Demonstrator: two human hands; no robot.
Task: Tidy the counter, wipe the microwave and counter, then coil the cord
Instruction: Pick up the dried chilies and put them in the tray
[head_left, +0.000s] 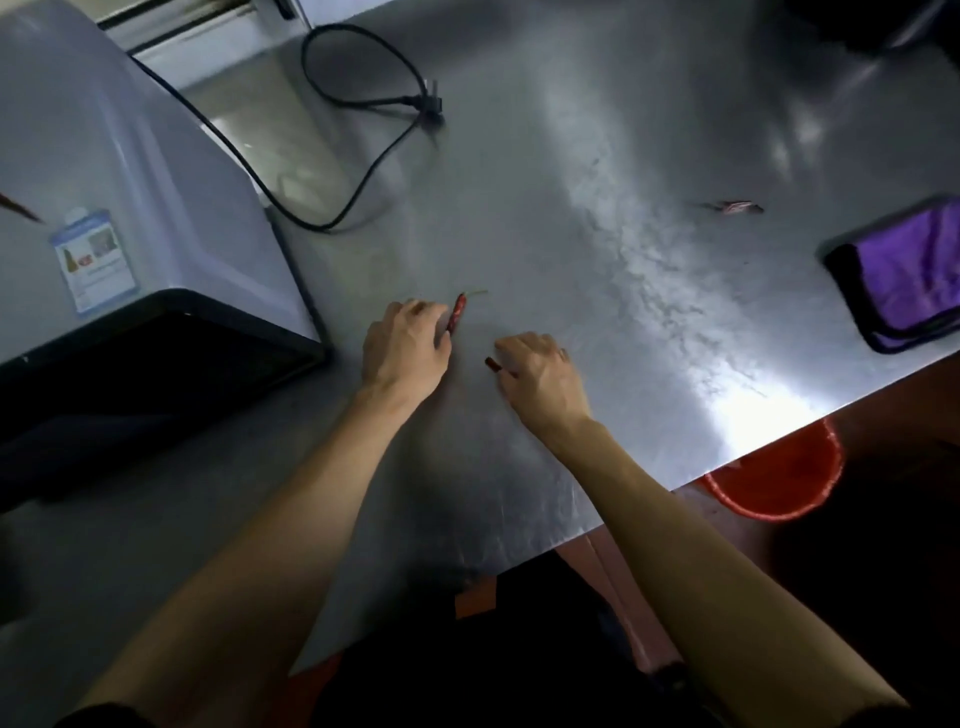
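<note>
The microwave (130, 208) is sitting at the left of the steel worktop (597, 182), its black cord (363, 98) lying loose behind it. The left hand (405, 348) is curling its fingers around a red chilli (457, 318) just beside the microwave's corner. The right hand (540, 371) is pinching a small red piece (493, 364). A purple cloth (904, 275) is lying at the far right, above a red bucket (779, 478)
</note>
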